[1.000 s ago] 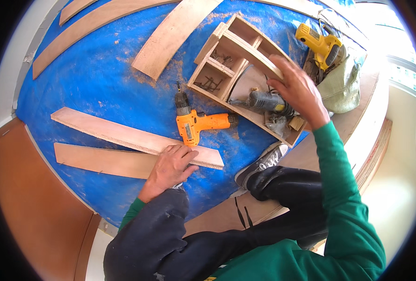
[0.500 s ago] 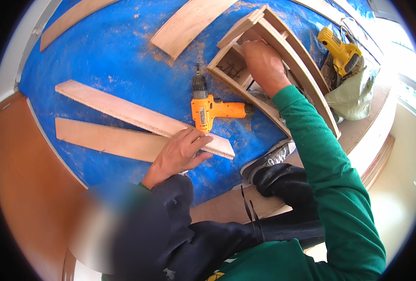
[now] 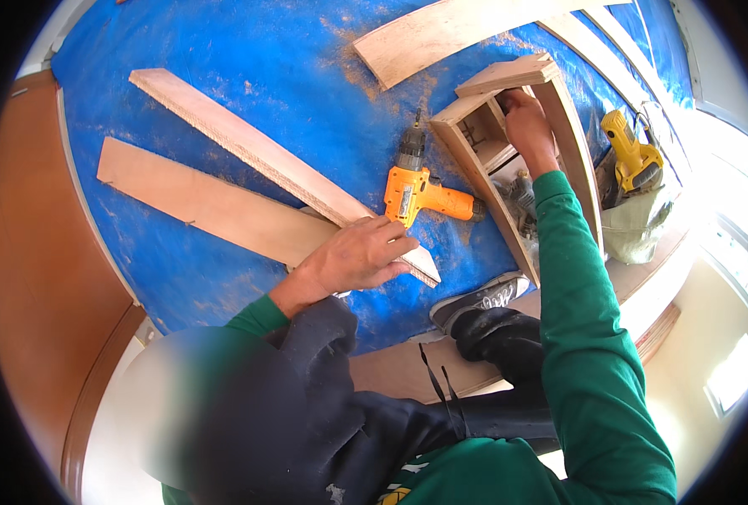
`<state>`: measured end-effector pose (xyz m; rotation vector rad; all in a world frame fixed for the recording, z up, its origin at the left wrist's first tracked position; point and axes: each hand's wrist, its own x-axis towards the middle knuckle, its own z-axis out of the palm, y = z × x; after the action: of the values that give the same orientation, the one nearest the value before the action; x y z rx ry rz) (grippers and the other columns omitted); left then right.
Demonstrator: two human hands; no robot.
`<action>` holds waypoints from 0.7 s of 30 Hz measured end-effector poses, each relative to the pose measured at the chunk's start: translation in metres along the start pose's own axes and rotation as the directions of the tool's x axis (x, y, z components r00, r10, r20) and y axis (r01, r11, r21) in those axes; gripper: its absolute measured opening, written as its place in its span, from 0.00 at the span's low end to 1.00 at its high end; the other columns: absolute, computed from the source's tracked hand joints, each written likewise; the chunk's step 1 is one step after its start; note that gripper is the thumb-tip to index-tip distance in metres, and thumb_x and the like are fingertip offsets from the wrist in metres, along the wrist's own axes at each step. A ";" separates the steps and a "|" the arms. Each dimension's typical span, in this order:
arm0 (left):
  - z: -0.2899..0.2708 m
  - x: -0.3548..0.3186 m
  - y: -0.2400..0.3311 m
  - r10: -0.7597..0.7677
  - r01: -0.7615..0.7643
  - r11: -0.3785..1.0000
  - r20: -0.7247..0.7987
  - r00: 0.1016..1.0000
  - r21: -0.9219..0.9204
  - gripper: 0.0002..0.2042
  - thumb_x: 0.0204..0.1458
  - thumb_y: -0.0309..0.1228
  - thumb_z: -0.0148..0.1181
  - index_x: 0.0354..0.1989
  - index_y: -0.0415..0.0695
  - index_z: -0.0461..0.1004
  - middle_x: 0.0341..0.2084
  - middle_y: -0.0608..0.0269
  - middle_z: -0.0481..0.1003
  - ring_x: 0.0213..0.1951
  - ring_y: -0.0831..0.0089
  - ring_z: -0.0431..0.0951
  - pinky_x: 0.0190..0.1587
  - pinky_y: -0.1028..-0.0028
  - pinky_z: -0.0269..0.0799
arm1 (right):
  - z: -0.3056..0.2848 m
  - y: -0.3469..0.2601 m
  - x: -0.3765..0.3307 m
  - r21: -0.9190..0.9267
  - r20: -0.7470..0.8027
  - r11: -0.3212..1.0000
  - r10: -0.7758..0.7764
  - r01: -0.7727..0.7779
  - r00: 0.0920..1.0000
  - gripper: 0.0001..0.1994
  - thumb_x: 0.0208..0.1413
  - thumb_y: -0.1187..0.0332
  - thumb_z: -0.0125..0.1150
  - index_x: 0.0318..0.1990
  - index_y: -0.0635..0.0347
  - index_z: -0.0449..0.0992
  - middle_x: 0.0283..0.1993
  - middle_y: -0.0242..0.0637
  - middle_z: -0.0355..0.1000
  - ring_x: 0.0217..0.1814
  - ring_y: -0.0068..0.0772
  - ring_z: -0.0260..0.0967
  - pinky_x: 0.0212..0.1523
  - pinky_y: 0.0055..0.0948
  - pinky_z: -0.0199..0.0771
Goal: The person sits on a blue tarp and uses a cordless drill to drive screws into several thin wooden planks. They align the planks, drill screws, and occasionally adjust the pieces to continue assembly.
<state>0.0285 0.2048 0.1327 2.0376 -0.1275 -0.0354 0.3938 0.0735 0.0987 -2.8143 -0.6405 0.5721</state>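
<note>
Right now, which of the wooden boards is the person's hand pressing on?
The left hand rests on the near end of the long narrow plank, which lies slanted across the flat, wider board. The pale board at the top lies untouched.

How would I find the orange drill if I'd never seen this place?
Look at the big blue tarp covering the floor. Near its middle, just beyond the left hand resting on a long plank, and left of the open wooden box frame that the right hand reaches into, lies the drill. It is bright orange with a dark nose, unlike the yellow tool on the far right.
</note>
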 end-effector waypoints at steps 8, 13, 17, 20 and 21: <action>0.001 -0.008 -0.005 -0.017 0.017 1.000 0.009 1.000 -0.015 0.19 0.58 0.33 0.77 0.55 0.46 0.78 0.45 0.56 0.78 0.50 0.53 0.83 0.53 0.54 0.83 | -0.002 0.001 0.004 -0.340 0.137 0.922 -0.146 0.185 0.980 0.20 0.64 0.69 0.54 0.57 0.57 0.89 0.59 0.54 0.85 0.64 0.61 0.81 0.69 0.54 0.79; 0.001 -0.010 -0.008 -0.019 0.019 0.999 -0.001 1.000 -0.028 0.19 0.58 0.32 0.76 0.56 0.45 0.78 0.45 0.56 0.78 0.50 0.52 0.83 0.53 0.54 0.83 | -0.005 0.004 0.005 -0.355 0.180 0.906 -0.176 0.231 0.968 0.19 0.64 0.71 0.55 0.56 0.60 0.89 0.62 0.54 0.83 0.65 0.61 0.80 0.70 0.55 0.78; 0.004 -0.011 -0.009 -0.026 0.026 0.999 0.009 1.000 -0.027 0.19 0.58 0.30 0.76 0.56 0.43 0.79 0.45 0.55 0.79 0.49 0.52 0.83 0.52 0.55 0.82 | -0.011 0.005 0.000 -0.272 0.122 0.911 -0.288 0.311 0.950 0.18 0.63 0.74 0.55 0.54 0.64 0.88 0.62 0.55 0.82 0.66 0.61 0.79 0.69 0.55 0.78; 0.005 -0.010 -0.009 -0.013 0.012 0.999 -0.021 1.000 -0.032 0.19 0.58 0.30 0.76 0.56 0.43 0.80 0.44 0.55 0.79 0.50 0.52 0.83 0.52 0.55 0.82 | -0.012 0.006 0.006 -0.262 0.166 0.881 -0.360 0.394 0.918 0.17 0.62 0.75 0.56 0.53 0.67 0.88 0.61 0.57 0.81 0.65 0.61 0.79 0.69 0.53 0.78; 0.004 -0.009 -0.009 -0.014 0.013 1.000 -0.013 1.000 -0.025 0.19 0.58 0.30 0.75 0.56 0.43 0.80 0.45 0.55 0.79 0.50 0.52 0.83 0.52 0.56 0.82 | -0.011 0.006 0.010 -0.267 0.196 0.888 -0.330 0.374 0.923 0.17 0.62 0.76 0.56 0.53 0.68 0.88 0.61 0.57 0.81 0.65 0.61 0.79 0.69 0.53 0.78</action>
<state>0.0195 0.2056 0.1228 2.0135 -0.1046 -0.0316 0.4086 0.0712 0.1034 -2.8277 -1.3417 0.6584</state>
